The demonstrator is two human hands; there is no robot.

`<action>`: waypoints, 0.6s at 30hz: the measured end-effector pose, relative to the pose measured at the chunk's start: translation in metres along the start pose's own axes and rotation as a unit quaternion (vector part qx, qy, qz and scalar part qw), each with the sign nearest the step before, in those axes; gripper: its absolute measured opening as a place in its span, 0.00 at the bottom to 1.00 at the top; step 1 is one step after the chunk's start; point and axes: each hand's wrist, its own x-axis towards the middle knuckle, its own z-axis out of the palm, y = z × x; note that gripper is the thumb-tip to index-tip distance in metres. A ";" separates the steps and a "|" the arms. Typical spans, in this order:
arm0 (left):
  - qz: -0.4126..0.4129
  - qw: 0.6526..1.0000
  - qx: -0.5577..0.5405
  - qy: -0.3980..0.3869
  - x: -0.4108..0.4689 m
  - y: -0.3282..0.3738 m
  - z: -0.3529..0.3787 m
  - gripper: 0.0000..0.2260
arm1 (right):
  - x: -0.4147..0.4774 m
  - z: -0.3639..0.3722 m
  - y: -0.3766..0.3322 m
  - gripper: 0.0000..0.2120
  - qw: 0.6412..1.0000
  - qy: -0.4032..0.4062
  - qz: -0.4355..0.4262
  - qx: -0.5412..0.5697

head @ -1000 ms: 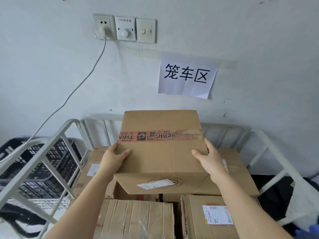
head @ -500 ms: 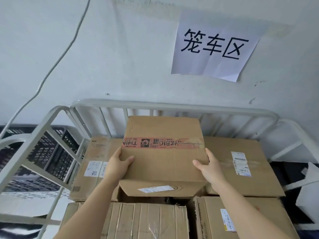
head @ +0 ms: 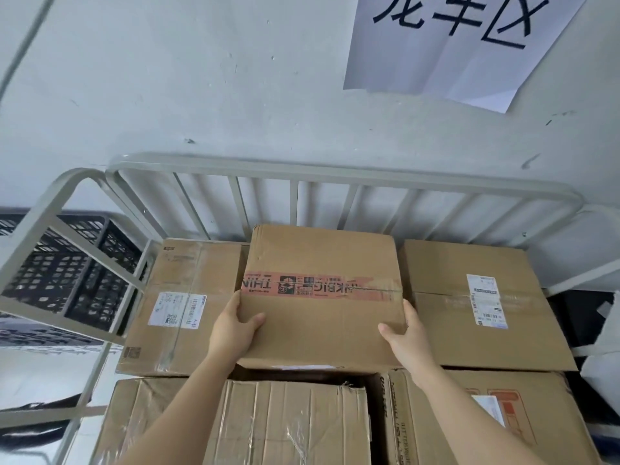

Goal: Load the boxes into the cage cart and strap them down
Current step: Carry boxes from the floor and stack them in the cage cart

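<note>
The left hand (head: 235,325) grips the near left edge of the taped box (head: 323,297), thumb on top and fingers hidden under the side. The right hand (head: 407,333) grips its near right edge the same way, fingers wrapped out of sight. Both forearms run off the bottom of the frame.

The taped box sits inside the cage cart (head: 335,169), against the back rail, its red printed tape band reading upside down and partly torn at the right. Whether its underside rests fully on the boxes beneath cannot be told; its lower front face is in shadow. To its left lies the labelled box (head: 181,307), and to its right a wider box (head: 476,307) with a white shipping label too small to read. Nearer than the taped box, a wrapped box (head: 285,424) in crinkled clear film and a printed box (head: 469,421) are both cut off by the lower edge.

Left of the cart, a black crate (head: 67,270) shows only through the side bars. Above the cart, a paper sign (head: 453,41) on the wall is cropped at the top.
</note>
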 end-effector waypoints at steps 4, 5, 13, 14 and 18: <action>0.005 0.999 0.040 0.007 -0.005 -0.001 0.005 0.31 | -0.005 0.006 0.006 0.44 0.999 0.002 -0.023 -0.048; 0.006 0.999 0.049 0.006 -0.006 -0.001 0.006 0.32 | -0.006 0.007 0.006 0.44 0.998 0.001 -0.031 -0.058; 0.001 0.982 0.184 -0.037 -0.008 0.014 -0.003 0.30 | -0.014 0.001 -0.008 0.42 0.978 -0.011 -0.049 -0.201; 0.005 0.977 0.209 -0.040 -0.011 0.016 -0.004 0.31 | -0.019 0.000 -0.011 0.42 0.973 -0.011 -0.050 -0.225; 0.058 0.951 0.303 -0.025 -0.030 0.022 -0.010 0.37 | -0.041 -0.003 -0.018 0.39 0.950 -0.026 -0.066 -0.303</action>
